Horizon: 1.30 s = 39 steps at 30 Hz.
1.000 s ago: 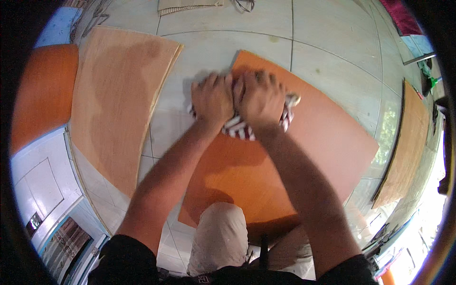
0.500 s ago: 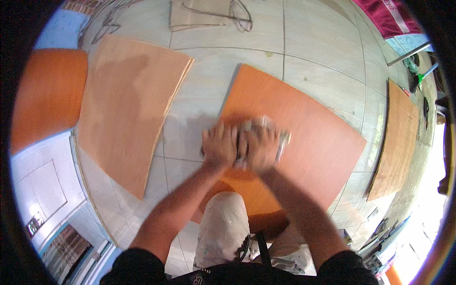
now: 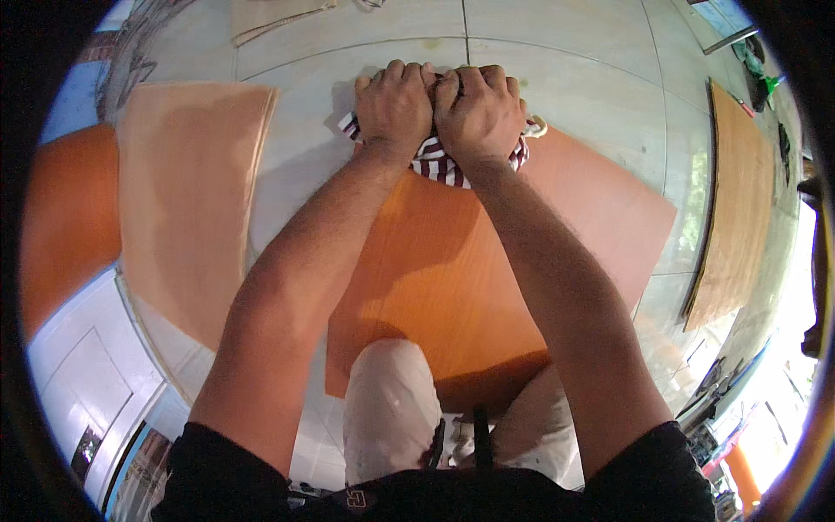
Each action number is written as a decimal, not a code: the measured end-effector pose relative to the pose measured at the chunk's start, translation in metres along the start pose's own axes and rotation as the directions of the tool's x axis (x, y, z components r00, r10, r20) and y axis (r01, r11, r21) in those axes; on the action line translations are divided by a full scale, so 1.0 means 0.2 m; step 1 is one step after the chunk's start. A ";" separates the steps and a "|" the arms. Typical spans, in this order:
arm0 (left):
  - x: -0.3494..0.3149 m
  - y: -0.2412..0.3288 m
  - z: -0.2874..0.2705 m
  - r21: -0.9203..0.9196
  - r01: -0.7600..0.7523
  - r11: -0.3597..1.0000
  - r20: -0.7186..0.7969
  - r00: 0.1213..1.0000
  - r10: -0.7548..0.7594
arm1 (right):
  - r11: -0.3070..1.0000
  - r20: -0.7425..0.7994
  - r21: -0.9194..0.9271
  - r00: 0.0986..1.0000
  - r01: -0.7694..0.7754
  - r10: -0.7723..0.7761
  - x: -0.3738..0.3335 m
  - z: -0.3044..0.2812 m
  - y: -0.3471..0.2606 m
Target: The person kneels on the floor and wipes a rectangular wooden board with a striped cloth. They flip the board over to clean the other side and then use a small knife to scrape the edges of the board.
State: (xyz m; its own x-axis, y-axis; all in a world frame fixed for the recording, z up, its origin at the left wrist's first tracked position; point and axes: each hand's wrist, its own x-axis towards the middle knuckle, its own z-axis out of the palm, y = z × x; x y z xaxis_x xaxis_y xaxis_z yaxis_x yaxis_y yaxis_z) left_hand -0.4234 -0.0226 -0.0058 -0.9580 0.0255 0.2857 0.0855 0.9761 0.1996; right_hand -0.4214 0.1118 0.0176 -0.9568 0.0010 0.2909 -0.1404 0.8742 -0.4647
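Note:
An orange-brown wooden panel [image 3: 435, 270] lies on the floor in front of my knees. At its far corner sits a bunched striped cloth [image 3: 444, 167], dark red and white. My left hand [image 3: 396, 104] presses down on the cloth's left part with its fingers curled. Beside it, my right hand [image 3: 481, 113] grips the right part, also with curled fingers. Both arms reach straight out, and the hands nearly touch. They hide the panel's far corner and most of the cloth's middle.
A lighter plywood sheet [image 3: 191, 200] lies on the left, with an orange panel [image 3: 74, 226] beyond it. Another plywood board [image 3: 735, 209] lies at the right. Pale floor tiles [image 3: 574, 78] surround the panel. A white cabinet door [image 3: 91, 374] stands at lower left.
Both hands have slid the cloth forward, away from me, from the panel's middle-left edge to its far corner. My arms are now stretched out, and the view has shifted.

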 end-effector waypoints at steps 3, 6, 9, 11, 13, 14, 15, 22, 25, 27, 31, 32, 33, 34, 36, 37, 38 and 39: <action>-0.16 0.07 -0.05 0.049 0.077 0.996 0.023 0.997 -0.079 | 0.999 0.014 0.033 0.999 0.036 -0.037 -0.13 -0.05 0.02; -0.51 0.25 -0.24 0.078 0.107 0.991 0.202 0.972 -0.121 | 0.999 0.076 0.049 0.997 0.012 -0.016 -0.46 -0.27 0.00; -0.99 0.40 -0.43 -0.040 -0.103 0.994 0.367 0.924 0.110 | 0.987 0.285 -0.025 0.945 -0.158 0.159 -1.00 -0.57 0.01; -1.18 0.43 -0.39 -0.130 -0.266 0.955 0.386 0.874 0.296 | 0.992 0.179 -0.015 0.975 -0.129 0.130 -1.37 -0.69 0.04; -1.34 0.44 -0.35 -0.319 -0.335 0.886 0.371 0.816 0.443 | 0.984 0.201 0.019 0.965 -0.175 0.167 -1.56 -0.70 0.13; -1.36 0.44 -0.33 -0.343 -0.290 0.893 0.277 0.878 0.391 | 0.991 0.196 0.024 0.973 -0.129 0.121 -1.58 -0.69 0.17; -1.35 0.45 -0.32 -0.306 -0.250 0.919 0.314 0.884 0.345 | 0.991 0.259 -0.004 0.957 -0.133 0.130 -1.54 -0.65 0.21; -0.57 0.51 -0.16 0.006 -0.193 0.981 0.191 0.963 0.188 | 0.991 0.250 -0.051 0.962 0.124 -0.107 -0.55 -0.43 0.36; -0.23 0.49 0.10 0.040 -0.199 0.979 -0.004 0.980 0.199 | 0.972 -0.111 -0.117 0.970 0.201 -0.214 -0.29 -0.28 0.52; -0.16 0.49 0.15 -0.057 -0.127 0.990 -0.049 0.991 0.124 | 0.970 -0.064 -0.160 0.979 0.181 -0.193 -0.23 -0.23 0.57; -0.37 0.57 -0.01 -0.057 -0.031 0.998 -0.004 1.000 0.030 | 0.979 -0.031 -0.120 0.985 0.165 -0.170 -0.39 -0.35 0.49; -0.51 0.59 -0.09 -0.068 -0.033 0.997 0.021 0.999 0.035 | 0.969 -0.018 -0.130 0.976 0.211 -0.215 -0.51 -0.41 0.43; -0.67 0.63 -0.17 -0.033 -0.006 0.999 0.198 0.980 0.013 | 0.965 0.050 -0.162 0.978 0.208 -0.203 -0.64 -0.49 0.39; -0.86 0.67 -0.25 0.014 0.022 1.000 0.293 0.956 -0.025 | 0.960 0.193 -0.178 0.964 0.215 -0.180 -0.86 -0.60 0.35; -1.40 0.73 -0.41 0.080 -0.206 0.975 0.359 0.919 0.165 | 0.993 0.289 -0.023 0.951 0.119 -0.108 -1.37 -0.82 0.30; -1.68 0.73 -0.49 -0.037 -0.215 0.976 0.362 0.908 0.213 | 0.997 0.217 0.043 0.973 0.067 -0.074 -1.66 -0.92 0.28; -1.92 0.73 -0.54 -0.173 -0.283 0.943 0.123 0.944 0.306 | 0.988 0.192 0.078 0.971 0.131 -0.144 -1.92 -0.98 0.26; -2.14 0.71 -0.60 -0.324 -0.300 0.897 0.145 0.922 0.360 | 0.987 0.254 0.132 0.959 0.092 -0.123 -2.16 -1.05 0.25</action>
State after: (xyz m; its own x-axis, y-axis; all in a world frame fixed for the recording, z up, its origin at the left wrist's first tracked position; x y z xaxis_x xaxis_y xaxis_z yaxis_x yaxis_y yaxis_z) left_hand 0.0314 0.0801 0.0135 -0.8918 0.4063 0.1991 0.4525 0.7983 0.3974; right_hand 0.0388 0.2571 0.0450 -0.9653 -0.2301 0.1234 -0.2598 0.7990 -0.5424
